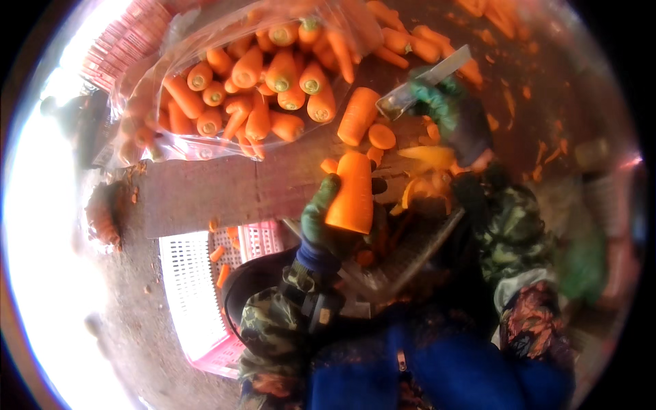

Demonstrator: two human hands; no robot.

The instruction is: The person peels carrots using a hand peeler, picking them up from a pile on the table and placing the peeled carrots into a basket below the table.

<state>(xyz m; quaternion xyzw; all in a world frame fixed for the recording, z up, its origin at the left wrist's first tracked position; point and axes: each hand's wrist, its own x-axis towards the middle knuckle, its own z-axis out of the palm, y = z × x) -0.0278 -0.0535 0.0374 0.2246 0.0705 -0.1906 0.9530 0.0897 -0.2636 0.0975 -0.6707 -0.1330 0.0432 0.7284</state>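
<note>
My left hand (320, 218), in a green glove with a blue cuff, grips a thick carrot piece (352, 192) with a cut end towards me. Above and to its right, my gloved right hand (443, 105) is closed around a flat metal-bladed tool (435, 74); its exact kind is unclear. Between the hands lie a carrot slice (382, 136) and a second thick carrot piece (357, 117) on the wooden board (205, 192). Orange peelings (428, 187) are heaped under my right wrist.
A clear plastic bag (179, 146) full of whole carrots (282, 72) lies open at the back. Beside the board's near left edge stands a pink-and-white plastic basket (189, 292) with carrot bits inside. Loose carrots (425, 48) and scraps lie at the back right. A red crate (128, 41) is at far left.
</note>
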